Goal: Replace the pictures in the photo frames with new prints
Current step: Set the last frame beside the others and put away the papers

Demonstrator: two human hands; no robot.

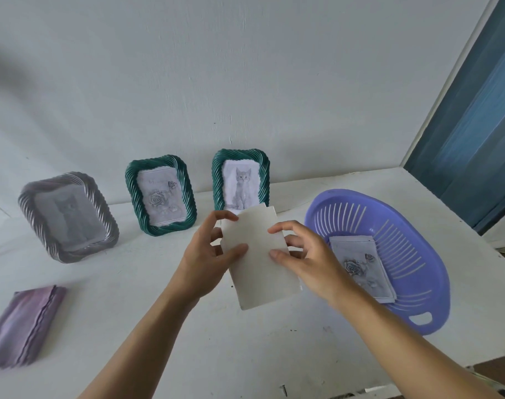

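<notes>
White sheet (pixel 260 263), blank side towards you, hangs above the tabletop (pixel 101 283): your left hand (pixel 208 254) pinches its left edge, your right hand (pixel 309 257) its right, fingers closed on the paper. Beside it, the purple basket (pixel 429 283) holds rose prints (pixel 360 263). Behind stands the cat frame (pixel 239 180). You seem mid-swap; next, the sheet likely needs turning and seating squarely in a frame.
</notes>
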